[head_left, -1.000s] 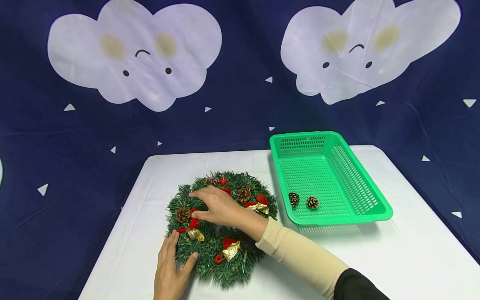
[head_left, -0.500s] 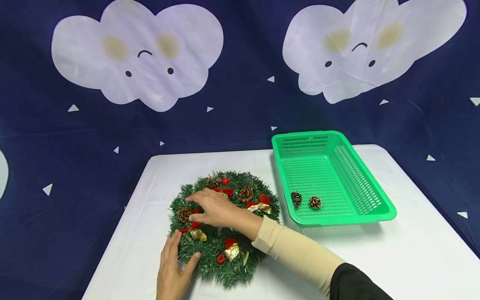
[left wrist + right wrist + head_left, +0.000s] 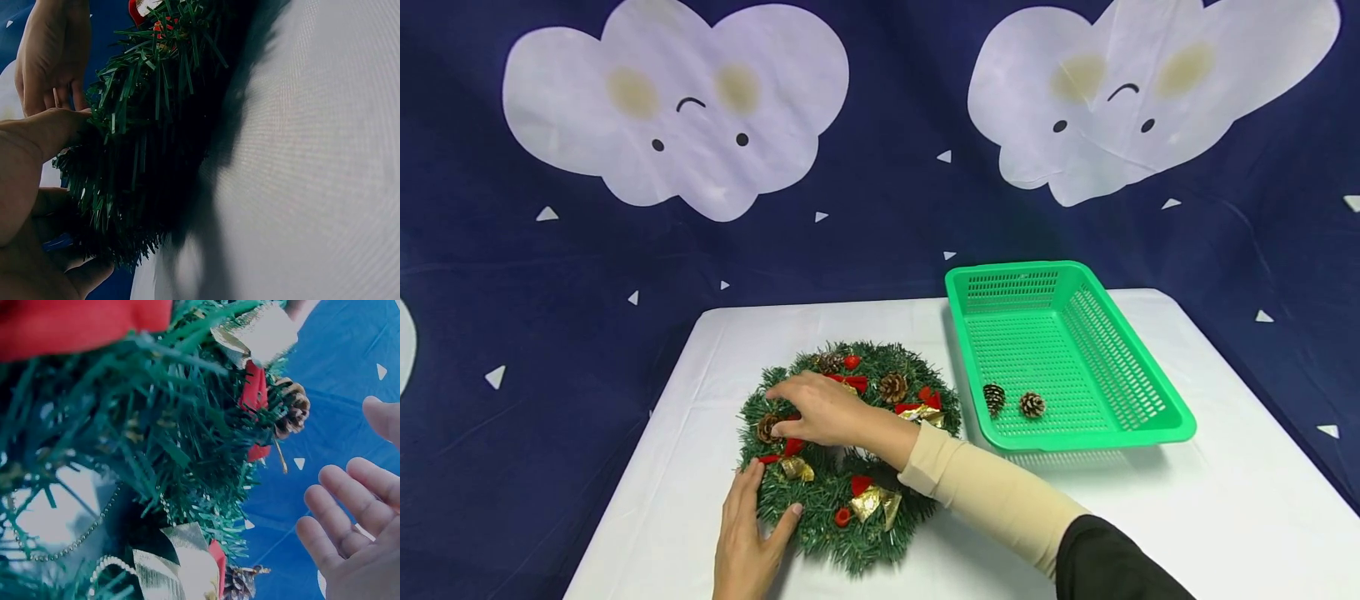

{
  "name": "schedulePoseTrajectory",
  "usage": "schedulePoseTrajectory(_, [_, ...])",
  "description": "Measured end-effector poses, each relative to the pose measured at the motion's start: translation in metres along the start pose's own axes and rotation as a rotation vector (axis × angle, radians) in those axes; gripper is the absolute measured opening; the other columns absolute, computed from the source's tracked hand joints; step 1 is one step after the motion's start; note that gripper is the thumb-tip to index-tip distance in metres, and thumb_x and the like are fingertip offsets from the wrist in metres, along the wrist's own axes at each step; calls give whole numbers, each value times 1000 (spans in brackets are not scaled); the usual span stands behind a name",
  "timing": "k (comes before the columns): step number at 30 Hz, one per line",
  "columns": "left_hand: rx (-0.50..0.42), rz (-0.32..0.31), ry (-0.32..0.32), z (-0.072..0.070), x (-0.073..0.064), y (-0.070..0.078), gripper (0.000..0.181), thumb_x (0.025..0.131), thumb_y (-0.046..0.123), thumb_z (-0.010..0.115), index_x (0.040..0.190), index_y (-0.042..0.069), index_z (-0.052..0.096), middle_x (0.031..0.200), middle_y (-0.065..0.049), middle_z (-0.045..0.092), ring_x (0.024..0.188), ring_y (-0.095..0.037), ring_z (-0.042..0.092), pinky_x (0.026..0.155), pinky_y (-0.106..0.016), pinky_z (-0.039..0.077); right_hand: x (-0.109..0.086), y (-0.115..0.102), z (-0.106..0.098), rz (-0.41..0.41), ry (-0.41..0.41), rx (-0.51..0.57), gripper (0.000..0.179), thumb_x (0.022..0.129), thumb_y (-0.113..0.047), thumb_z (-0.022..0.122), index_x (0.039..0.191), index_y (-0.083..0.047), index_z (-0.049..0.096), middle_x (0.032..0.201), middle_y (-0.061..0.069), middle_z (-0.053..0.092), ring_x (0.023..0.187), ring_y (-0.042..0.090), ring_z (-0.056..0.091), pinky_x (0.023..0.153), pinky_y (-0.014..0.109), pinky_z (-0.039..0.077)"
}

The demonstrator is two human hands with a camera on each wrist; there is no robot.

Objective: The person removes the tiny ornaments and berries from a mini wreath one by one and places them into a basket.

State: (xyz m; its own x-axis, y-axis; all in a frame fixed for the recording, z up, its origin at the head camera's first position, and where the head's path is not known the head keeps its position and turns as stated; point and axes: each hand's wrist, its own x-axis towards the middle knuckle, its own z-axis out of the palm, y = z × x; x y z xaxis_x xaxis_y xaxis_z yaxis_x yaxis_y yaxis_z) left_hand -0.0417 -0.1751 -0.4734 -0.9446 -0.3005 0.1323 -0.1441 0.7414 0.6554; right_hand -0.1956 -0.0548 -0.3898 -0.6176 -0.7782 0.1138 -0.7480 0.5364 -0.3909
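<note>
I edge the right hand (image 3: 823, 410) toward ten o'clock on the wreath (image 3: 820, 504), arranging seemingly unfinished, its fingers uncurled, as on the left hand (image 3: 745, 533).

Wreath (image 3: 820, 510), toward the table's (image 3: 1150, 504) left edge: no readable text or number
Green basket (image 3: 1120, 439), toward the far right corner: no readable brand or label
Table: no legible sign along its edges
Backdrop (image 3: 880, 237): no legible words
</note>
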Motion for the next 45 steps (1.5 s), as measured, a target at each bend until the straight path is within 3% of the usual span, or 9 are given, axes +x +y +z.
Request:
schedulePoseTrajectory(20, [-4,16,3,0,0,0,78,82,31,73,144,2,35,151,-18,31,139,-44,24,104,-66,31,14,-5,20,22,-73,-8,50,89,-42,63,134,-22,54,139,-2,54,131,18,48,106,33,45])
schedulePoseTrajectory(30, [-8,29,7,-1,-1,-1,78,82,31,73,144,2,35,150,-17,32,138,-44,25,103,-65,32,16,-3,29,6,-89,-64,51,89,-41,63,134,-21,53,138,-2,55,128,18,50,107,31,44])
schedulePoseTrajectory(45, [-17,19,10,0,-2,-1,77,83,32,72,144,3,35,151,-15,32,139,-42,26,103,-64,33,16,-1,30,-12,-102,-79,45,91,-35,61,133,-19,54,134,-4,58,125,18,53,104,29,46])
